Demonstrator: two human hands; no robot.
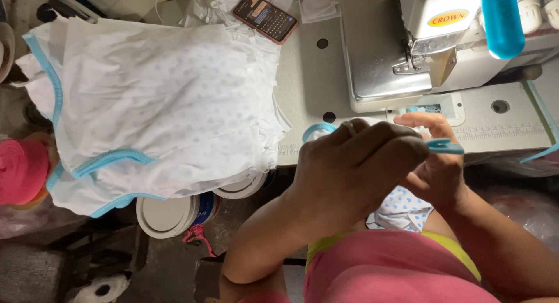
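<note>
My left hand (355,163) is closed in front of the sewing table's front edge, fingers curled over a small piece of white cloth with blue dots (402,210) that hangs into my lap. My right hand (434,163) sits just behind it, pinching the same piece, with a light-blue binding strip (445,145) sticking out to the right between the fingers. A loop of the blue binding (317,129) shows just left of my left hand. The sewing machine (402,41) stands right behind both hands.
A stack of white dotted garments with blue trim (157,111) covers the table's left side. A phone (265,16) lies at the back. A blue thread cone (502,20) stands on the machine. White round tubs (169,215) sit under the table, a pink roll (20,169) far left.
</note>
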